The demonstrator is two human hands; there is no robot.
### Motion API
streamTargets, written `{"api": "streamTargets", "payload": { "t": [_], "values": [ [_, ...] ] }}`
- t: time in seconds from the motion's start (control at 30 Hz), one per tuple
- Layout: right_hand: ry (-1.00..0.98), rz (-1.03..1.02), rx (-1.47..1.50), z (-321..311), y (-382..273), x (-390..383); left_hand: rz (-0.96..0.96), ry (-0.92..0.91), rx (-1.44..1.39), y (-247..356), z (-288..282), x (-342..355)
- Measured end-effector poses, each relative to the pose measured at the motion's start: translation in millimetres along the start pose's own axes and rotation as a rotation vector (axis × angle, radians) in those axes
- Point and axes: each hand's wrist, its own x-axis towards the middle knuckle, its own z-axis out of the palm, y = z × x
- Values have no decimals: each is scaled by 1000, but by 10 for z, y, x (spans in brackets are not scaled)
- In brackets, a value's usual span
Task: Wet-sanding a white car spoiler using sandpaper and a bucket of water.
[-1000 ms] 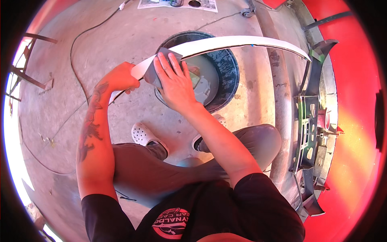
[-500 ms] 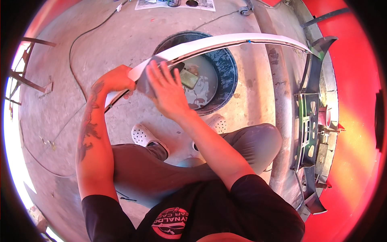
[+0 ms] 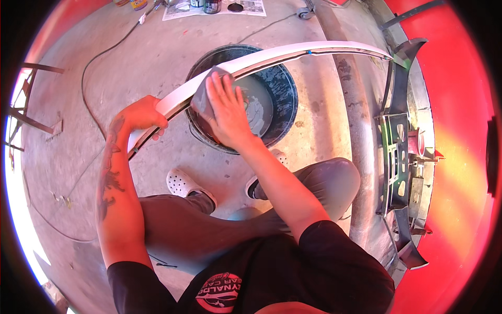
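Observation:
A long, curved white trim strip (image 3: 293, 51) with a dark lower edge arcs from my left side out to the right. My left hand (image 3: 140, 114) is closed around its near left end, thumb on top and fingertips underneath. My right hand (image 3: 228, 116) presses a grey sheet of sandpaper (image 3: 201, 99) onto the strip, its fingers stretched out over the sheet. Beneath the strip stands a dark bucket (image 3: 288, 104) with cloudy water (image 3: 257, 107) in it. My right hand hides part of the bucket.
A black bumper-like part (image 3: 398, 157) stands on the right by a red surface (image 3: 460, 146). The strip's far end reaches its top. A dark cable (image 3: 84, 83) crosses the floor at left. Cans (image 3: 213, 6) stand on newspaper (image 3: 175, 13) at the back. Metal legs (image 3: 31, 118) stick in at far left.
My right hand and the sandpaper have slid a little along the strip, away from my left hand. The pale block seen in the bucket is now mostly hidden. The whole view has shifted slightly.

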Motion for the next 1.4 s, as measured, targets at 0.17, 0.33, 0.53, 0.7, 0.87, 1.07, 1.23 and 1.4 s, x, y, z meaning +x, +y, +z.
{"api": "streamTargets", "payload": {
  "t": [0.17, 0.33, 0.53, 0.7, 0.87, 1.07, 1.23, 1.4],
  "values": [
    [48, 172, -230, -333, 340, 165, 41, 14, -23, -58, -30, -28],
    [66, 441, -502, -1148, 1466, 400, 58, 67, -46, -99, -3, -18],
    [-17, 112, -504, -922, 955, 283, 49, 187, 53, -14, 60, -116],
    [-106, 0, -578, -1223, 1270, 300, 72, 211, 3, -63, 103, -170],
    [-128, 456, -747, -1633, 1854, 419, 77, 212, -1, -53, 100, -127],
    [-98, 170, -518, -921, 974, 180, 74, 228, 13, -75, 101, -169],
    [-110, 170, -654, -1340, 1491, 220, 92, 245, 10, -74, 103, -156],
    [-106, 398, -816, -1764, 1855, 384, 102, 259, 28, -50, 163, -104]
  ]
}}
